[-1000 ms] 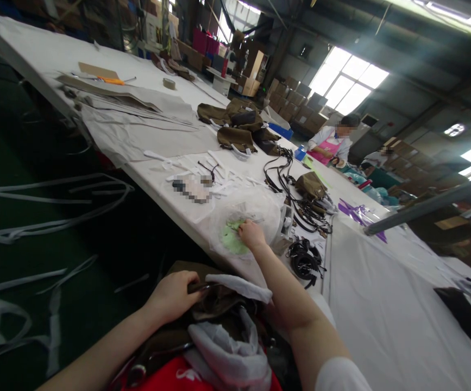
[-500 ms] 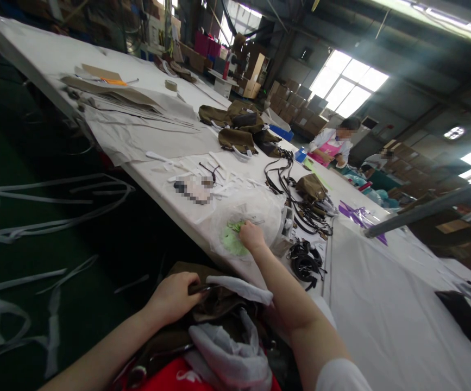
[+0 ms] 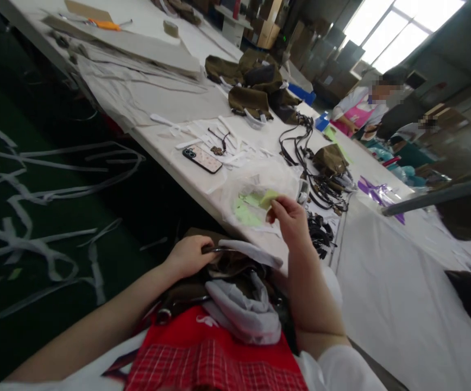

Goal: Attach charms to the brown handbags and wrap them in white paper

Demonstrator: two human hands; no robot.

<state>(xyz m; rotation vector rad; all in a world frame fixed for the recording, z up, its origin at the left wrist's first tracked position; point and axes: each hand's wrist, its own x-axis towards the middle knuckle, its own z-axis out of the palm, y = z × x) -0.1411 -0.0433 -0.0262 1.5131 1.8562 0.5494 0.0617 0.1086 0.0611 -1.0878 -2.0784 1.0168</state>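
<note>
In the head view, the right hand [image 3: 294, 220] has its thumb and fingers closed together on a yellow-green slip [image 3: 268, 199], which sticks out from the fingertips on their left side. The slip is above the near edge of the white table [image 3: 382, 282], over a clear plastic bag [image 3: 235, 182] with more green pieces [image 3: 246, 214] lying just left of and below the fingers. The left hand [image 3: 190, 256] is clamped on the dark edge of a brown bag [image 3: 231, 266] at the person's lap, lower and to the left of the slip and well apart from it. A strip wrapped in white [image 3: 257, 253] runs along the bag's top beside the left fingers, and a loop in pale grey wrapping [image 3: 245, 320] hangs nearer the body, over a red apron [image 3: 178, 339]. A phone [image 3: 202, 158] lies beyond the plastic bag, and black straps [image 3: 320, 233] lie just right of the right hand.
</note>
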